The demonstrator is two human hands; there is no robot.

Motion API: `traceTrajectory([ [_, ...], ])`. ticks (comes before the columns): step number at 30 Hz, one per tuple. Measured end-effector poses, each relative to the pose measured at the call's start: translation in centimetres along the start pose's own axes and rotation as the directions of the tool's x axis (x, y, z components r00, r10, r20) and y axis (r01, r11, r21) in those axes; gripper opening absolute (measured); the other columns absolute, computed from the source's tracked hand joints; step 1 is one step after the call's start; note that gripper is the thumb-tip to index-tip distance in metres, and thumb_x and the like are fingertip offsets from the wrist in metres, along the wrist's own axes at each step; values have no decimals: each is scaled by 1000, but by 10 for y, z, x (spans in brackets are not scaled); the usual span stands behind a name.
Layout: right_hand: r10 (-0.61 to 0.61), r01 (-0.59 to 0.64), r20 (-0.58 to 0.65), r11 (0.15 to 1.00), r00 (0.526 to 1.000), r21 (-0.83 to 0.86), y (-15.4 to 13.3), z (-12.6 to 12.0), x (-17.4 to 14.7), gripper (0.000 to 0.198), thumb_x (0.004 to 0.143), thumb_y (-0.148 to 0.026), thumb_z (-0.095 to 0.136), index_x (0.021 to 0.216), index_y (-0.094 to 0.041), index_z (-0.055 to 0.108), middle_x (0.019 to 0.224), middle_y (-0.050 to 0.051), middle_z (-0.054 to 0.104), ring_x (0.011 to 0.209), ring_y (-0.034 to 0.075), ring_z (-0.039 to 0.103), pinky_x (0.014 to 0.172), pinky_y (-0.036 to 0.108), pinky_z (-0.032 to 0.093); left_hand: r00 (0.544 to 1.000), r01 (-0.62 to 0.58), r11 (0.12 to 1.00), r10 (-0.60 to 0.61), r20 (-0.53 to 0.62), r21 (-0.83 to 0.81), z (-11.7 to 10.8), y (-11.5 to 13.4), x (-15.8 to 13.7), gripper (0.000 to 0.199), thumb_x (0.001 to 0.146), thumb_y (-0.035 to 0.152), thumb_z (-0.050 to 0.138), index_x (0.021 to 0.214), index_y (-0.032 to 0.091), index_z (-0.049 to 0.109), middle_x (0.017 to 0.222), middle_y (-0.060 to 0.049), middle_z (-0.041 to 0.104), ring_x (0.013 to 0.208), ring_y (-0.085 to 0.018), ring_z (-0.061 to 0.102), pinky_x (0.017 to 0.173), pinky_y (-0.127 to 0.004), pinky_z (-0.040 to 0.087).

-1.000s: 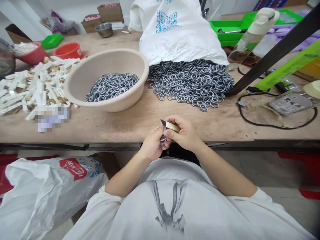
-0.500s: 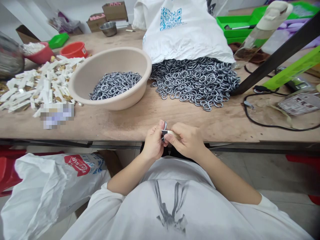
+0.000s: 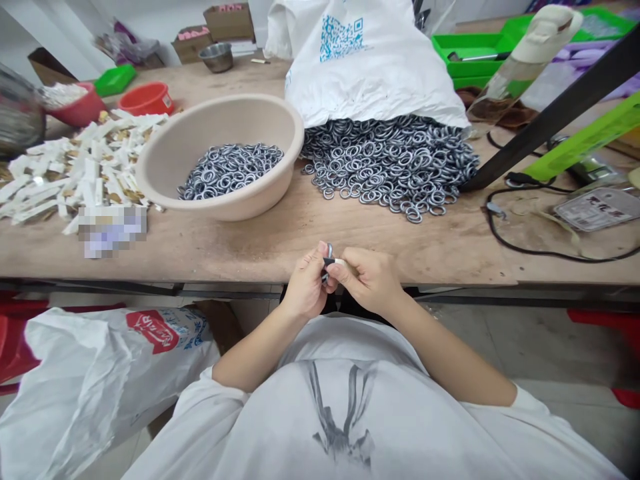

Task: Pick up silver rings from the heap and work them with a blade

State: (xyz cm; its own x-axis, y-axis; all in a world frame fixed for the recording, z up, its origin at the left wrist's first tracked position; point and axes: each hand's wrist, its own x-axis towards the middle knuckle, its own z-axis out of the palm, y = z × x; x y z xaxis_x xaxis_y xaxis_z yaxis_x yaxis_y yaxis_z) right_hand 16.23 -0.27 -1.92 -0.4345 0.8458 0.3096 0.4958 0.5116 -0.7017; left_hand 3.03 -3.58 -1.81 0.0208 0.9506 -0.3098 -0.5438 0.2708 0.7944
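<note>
Just over the table's front edge, my left hand [image 3: 305,287] pinches a grey metal ring [image 3: 329,249] between thumb and fingers. My right hand [image 3: 373,277] is closed round a small tool [image 3: 329,262] with a pale handle and a dark, flat end. That dark end lies across the ring, against my left fingers. Most of the handle is hidden in my right hand, and its exact kind cannot be made out. Beyond my hands stands a beige basin [image 3: 250,207] with many similar rings [image 3: 230,170]. A pile of loose rings [image 3: 385,160] spills from a white sack [image 3: 380,73].
White strips [image 3: 93,177] cover the table's left side, near a red bowl [image 3: 145,100]. On the right are a slanted black post [image 3: 540,113], a bottle [image 3: 520,67], a black cable [image 3: 493,230] and green trays [image 3: 470,47]. A white bag [image 3: 90,373] stands below left.
The tool's dark end has tilted slightly at the ring, and less of its pale handle shows. My right hand has shifted a little to the left. Both grips hold.
</note>
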Motion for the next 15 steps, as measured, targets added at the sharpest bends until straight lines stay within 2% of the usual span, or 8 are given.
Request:
traceTrajectory([
  [2, 143, -145, -84, 989, 986, -19, 16, -6, 10, 52, 99, -59, 38, 64, -22, 49, 57, 0, 52, 56, 15, 48, 56, 29, 27, 996, 32, 999, -33, 82, 11, 0, -2, -3, 60, 69, 67, 78, 61, 17, 45, 51, 5, 43, 41, -3, 36, 38, -16, 25],
  [4, 268, -295, -191, 947, 944, -130, 38, -21, 21, 51, 98, -59, 38, 65, -22, 51, 57, 1, 50, 58, 17, 49, 57, 30, 28, 989, 62, 998, -63, 135, 12, 0, -1, -6, 61, 71, 66, 77, 58, 16, 44, 52, 5, 44, 41, -3, 36, 38, -16, 27],
  [7, 398, -503, -333, 793, 855, -343, 72, -55, 34, 37, 94, -54, 53, 83, -22, 65, 73, 8, 64, 72, 26, 58, 65, 33, 37, 996, 34, 999, -34, 78, 8, -5, 4, -5, 57, 70, 61, 80, 58, 16, 47, 55, 4, 47, 42, -3, 39, 39, -16, 30],
  [9, 419, -557, -374, 695, 828, -455, 87, -73, 38, 30, 88, -48, 64, 94, -18, 68, 90, 15, 70, 83, 32, 62, 71, 38, 42, 999, 6, 1000, -7, 45, 23, -8, 9, -1, 52, 70, 59, 82, 63, 15, 55, 60, 2, 56, 44, -4, 44, 39, -16, 33],
  [11, 450, -581, -367, 625, 814, -521, 95, -81, 40, 27, 86, -40, 68, 96, -15, 70, 100, 20, 70, 87, 35, 64, 74, 42, 44, 999, 10, 1000, -11, 45, 28, -11, 12, 3, 46, 68, 54, 84, 75, 13, 64, 69, -1, 65, 45, -4, 48, 39, -17, 36],
  [15, 470, -587, -353, 601, 809, -542, 97, -81, 39, 24, 90, -34, 63, 94, -14, 73, 102, 23, 71, 88, 37, 65, 74, 45, 45, 998, 60, 998, -60, 30, -9, -14, 14, 8, 40, 67, 38, 86, 92, 13, 68, 74, -2, 69, 47, -5, 51, 38, -15, 36],
])
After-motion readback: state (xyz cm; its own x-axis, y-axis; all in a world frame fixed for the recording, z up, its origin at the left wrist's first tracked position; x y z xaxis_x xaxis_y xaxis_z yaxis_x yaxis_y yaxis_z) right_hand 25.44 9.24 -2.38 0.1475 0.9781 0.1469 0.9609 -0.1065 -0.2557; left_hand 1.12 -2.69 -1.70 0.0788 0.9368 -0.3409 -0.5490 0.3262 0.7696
